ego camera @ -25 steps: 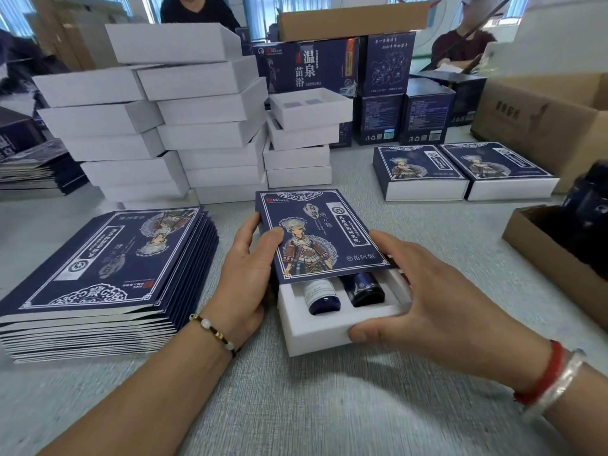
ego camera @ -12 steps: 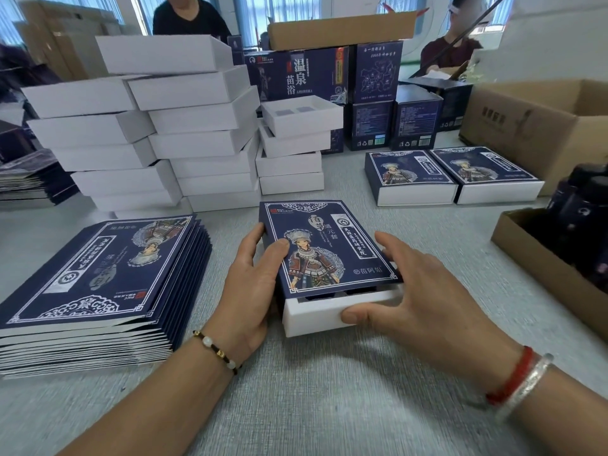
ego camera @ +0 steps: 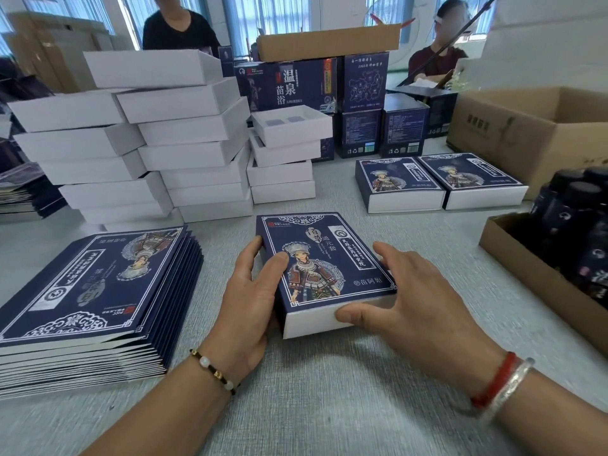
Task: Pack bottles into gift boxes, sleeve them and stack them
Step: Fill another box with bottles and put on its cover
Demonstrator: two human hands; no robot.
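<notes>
Gift box (ego camera: pixel 324 274) sleeved, L hand (ego camera: pixel 251 301) grips, R hand (ego camera: pixel 414 311) presses

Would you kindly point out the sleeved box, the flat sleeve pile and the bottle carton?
sleeved box (ego camera: pixel 324 258), head view, printed top.
flat sleeve pile (ego camera: pixel 95 284), head view, top sleeve.
bottle carton (ego camera: pixel 513 245), head view, near wall.

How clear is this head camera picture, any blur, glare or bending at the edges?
Head view: the sleeved box between the hands is sharp and its print is readable; daylight from the windows behind washes out the background; wide-angle bending curves the stack of white boxes and the cardboard carton; the forearms near the bottom edge look soft.
</notes>
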